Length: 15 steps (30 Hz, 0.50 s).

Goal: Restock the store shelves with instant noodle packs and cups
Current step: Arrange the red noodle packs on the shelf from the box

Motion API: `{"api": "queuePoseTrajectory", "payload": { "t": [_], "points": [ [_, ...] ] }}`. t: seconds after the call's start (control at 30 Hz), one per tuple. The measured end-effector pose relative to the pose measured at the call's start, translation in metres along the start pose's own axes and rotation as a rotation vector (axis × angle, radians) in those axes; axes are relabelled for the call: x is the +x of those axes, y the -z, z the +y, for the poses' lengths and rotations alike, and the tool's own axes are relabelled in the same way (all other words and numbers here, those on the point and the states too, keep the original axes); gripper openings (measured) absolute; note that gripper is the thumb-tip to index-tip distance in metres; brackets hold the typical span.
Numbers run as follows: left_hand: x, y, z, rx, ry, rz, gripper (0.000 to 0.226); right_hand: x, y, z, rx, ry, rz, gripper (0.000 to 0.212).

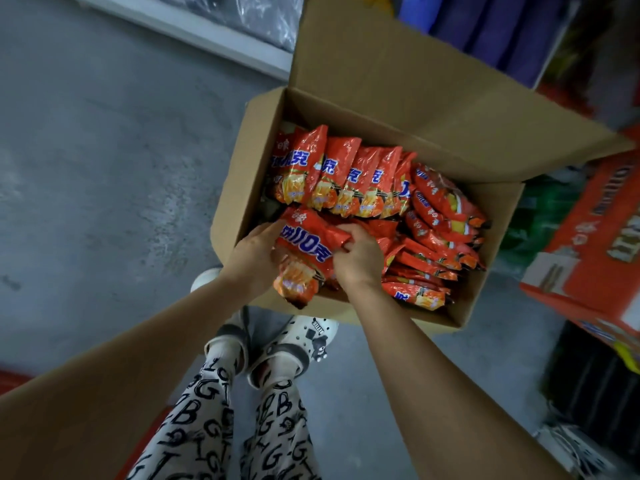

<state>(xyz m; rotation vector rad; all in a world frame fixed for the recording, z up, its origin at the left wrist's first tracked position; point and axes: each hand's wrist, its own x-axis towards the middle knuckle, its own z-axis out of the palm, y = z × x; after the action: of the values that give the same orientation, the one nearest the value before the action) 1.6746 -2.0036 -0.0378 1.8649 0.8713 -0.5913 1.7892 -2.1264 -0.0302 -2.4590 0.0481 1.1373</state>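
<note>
As left hand holds pack, right hand pinches.

My fingers feel glossy, crinkled plastic noodle packs; the matt brown cardboard box sits at twelve o'clock on rough grey concrete floor.

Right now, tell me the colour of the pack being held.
The pack is orange-red with blue lettering; head view.
</note>
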Motion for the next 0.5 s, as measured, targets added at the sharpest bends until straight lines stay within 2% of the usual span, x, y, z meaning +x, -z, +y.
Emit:
{"api": "queuePoseTrajectory", "payload": {
  "t": [0.2, 0.3, 0.4, 0.5],
  "points": [
    [-0.016, 0.03, 0.031, 0.023, 0.006, -0.016, 0.052, -0.022, 0.07, -0.007, 0.143, 0.019, -0.079, 0.026],
    [-0.021, 0.042, 0.041, -0.014, 0.047, -0.082, 0.063, -0.029, 0.096, -0.017, 0.262, 0.02, -0.19, 0.029],
    [-0.024, 0.054, 0.045, -0.259, 0.065, -0.079, 0.081, -0.029, 0.105, -0.025, 0.334, 0.003, -0.22, 0.031],
    [-0.025, 0.061, 0.043, -0.485, 0.113, -0.06, 0.073, -0.028, 0.101, -0.032, 0.396, -0.035, -0.204, 0.029]
  ]
}}
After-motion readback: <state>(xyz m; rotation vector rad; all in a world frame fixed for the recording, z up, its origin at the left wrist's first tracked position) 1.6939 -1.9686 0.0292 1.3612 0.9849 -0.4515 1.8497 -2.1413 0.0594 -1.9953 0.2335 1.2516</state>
